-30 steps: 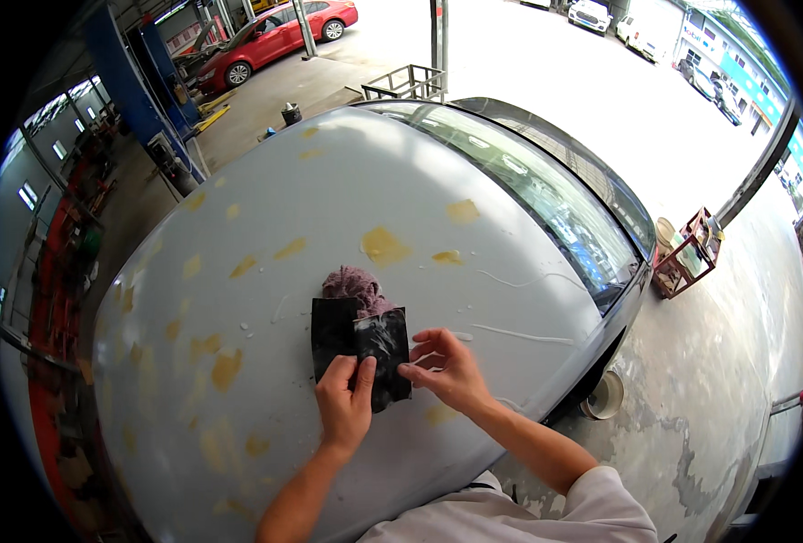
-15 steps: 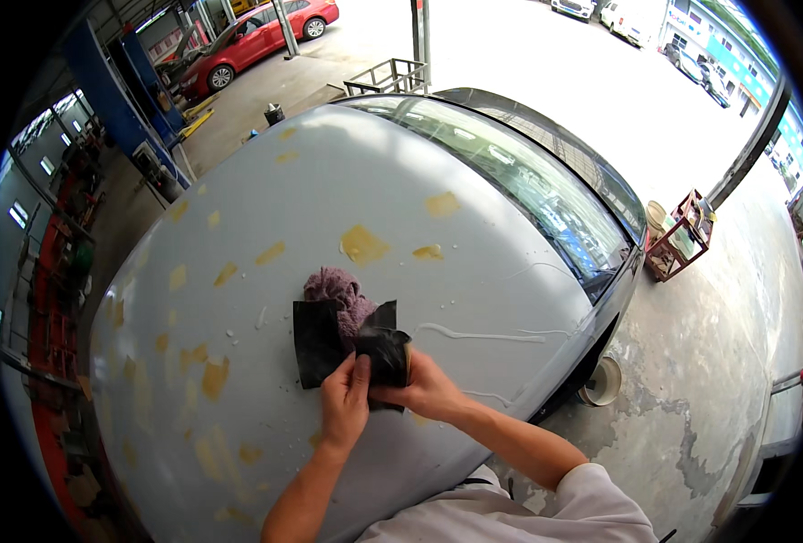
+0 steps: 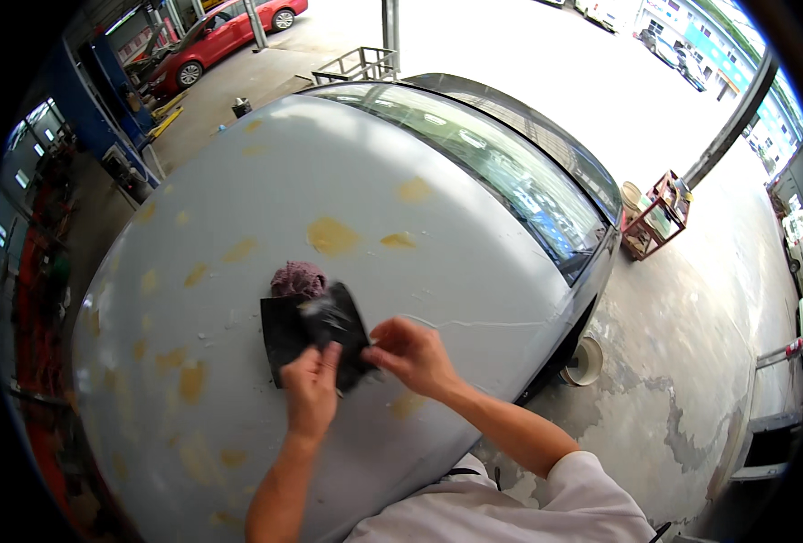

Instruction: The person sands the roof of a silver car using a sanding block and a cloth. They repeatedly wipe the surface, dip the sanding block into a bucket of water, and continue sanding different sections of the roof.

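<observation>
A black sandpaper sheet point(image 3: 340, 317) is raised at a slant above the grey car hood point(image 3: 279, 195), blurred a little by motion. My left hand point(image 3: 311, 394) pinches its lower edge, thumb on top. At the sheet's right edge, my right hand point(image 3: 419, 360) has its thumb and fingers closed on the border. Another black sheet point(image 3: 279, 330) lies flat on the hood just left of it, partly covered. Behind both sheets rests a crumpled purple cloth point(image 3: 298, 279). Yellowish filler patches point(image 3: 332, 236) dot the hood around them.
The windshield point(image 3: 474, 154) bounds the hood at the far right. Beside the car on the concrete floor stand a round bucket point(image 3: 584, 362) and a red-framed cart point(image 3: 656, 217). A red car point(image 3: 216, 45) is parked far left, near a blue lift post point(image 3: 103, 100).
The sandpaper, bunched between both hands before, is now spread out and tilted up. My right hand has moved from beneath it to its right edge. The whole view has shifted slightly.
</observation>
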### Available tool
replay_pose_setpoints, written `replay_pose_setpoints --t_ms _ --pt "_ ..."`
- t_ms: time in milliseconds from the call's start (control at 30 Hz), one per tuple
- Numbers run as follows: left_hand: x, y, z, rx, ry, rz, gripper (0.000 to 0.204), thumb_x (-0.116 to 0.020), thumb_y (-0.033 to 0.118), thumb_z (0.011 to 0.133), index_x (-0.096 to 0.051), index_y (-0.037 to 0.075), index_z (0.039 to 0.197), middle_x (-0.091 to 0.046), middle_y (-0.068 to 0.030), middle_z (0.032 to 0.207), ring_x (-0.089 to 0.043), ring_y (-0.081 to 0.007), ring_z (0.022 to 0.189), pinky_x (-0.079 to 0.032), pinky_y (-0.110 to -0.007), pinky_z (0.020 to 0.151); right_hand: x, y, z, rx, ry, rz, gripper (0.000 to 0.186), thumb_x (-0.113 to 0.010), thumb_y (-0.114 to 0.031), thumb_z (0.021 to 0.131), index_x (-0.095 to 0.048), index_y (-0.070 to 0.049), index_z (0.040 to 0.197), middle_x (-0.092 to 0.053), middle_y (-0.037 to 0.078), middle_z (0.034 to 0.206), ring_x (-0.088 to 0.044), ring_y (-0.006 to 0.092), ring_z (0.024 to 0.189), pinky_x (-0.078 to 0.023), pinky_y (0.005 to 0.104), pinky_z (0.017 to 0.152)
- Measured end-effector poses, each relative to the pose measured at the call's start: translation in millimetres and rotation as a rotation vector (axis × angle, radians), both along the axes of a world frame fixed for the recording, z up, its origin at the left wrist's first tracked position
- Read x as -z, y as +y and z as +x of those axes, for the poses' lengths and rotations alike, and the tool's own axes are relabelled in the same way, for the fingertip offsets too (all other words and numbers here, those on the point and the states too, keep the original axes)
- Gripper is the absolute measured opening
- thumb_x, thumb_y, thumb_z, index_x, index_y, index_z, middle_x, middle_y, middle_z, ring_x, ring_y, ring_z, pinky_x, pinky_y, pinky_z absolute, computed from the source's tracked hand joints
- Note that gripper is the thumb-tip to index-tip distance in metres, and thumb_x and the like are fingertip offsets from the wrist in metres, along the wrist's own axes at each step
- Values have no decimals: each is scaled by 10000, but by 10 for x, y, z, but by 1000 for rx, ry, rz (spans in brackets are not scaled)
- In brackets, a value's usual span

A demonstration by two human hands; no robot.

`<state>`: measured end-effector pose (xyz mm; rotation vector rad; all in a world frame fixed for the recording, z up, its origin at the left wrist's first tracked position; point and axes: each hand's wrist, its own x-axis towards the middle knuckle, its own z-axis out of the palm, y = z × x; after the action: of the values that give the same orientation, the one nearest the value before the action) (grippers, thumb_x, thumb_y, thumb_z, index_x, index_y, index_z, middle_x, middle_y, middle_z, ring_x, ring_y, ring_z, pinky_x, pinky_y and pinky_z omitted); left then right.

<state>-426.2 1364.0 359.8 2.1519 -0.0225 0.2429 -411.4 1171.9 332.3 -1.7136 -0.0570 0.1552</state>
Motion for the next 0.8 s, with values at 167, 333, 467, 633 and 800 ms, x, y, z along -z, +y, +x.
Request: replay_pose_setpoints --t_ms 167,333,467,633,800 --pt "-50 -174 13 109 -459 357 229 -639 90 981 -696 -24 1171 -741 -197 994 -736 -327 834 -583 -367 697 -134 -104 -10 -274 352 652 507 -611 -427 1025 -587 -11 1313 -698 124 1201 -698 200 1064 -556 363 965" --pt "-78 -414 -51 486 -342 491 474 -731 143 894 -624 17 1339 -601 -184 1408 -584 -336 1307 -502 -431 1058 -151 -334 0 -91 643 1127 540 -548 -423 1012 -558 -24 1376 -637 155 1341 -640 322 1194 -504 544 1041" --pt "-19 -10 224 532 -352 543 431 -725 174 903 -649 37 1305 -597 -128 1427 -560 -306 1327 -473 -420 1088 -70 -458 18 19 534 1051 511 -549 -250 952 -536 53 1364 -643 203 1325 -643 359 1196 -491 557 1077" --pt "124 321 404 414 -482 840 337 -679 148 918 -692 53 1241 -634 -91 1379 -541 -244 1339 -431 -395 1109 -257 -910 96 174 264 175 435 -565 -171 939 -565 28 1327 -692 177 1146 -680 324 1078 -527 429 1031" --pt "184 509 718 299 -564 927 335 -661 42 864 -698 57 1197 -659 -74 1310 -557 -239 1305 -408 -407 1114 -32 -922 -28 -87 -625 -892 688 -622 -245 936 -370 -1 1528 -455 245 1496 -478 397 1355 -404 430 1130"
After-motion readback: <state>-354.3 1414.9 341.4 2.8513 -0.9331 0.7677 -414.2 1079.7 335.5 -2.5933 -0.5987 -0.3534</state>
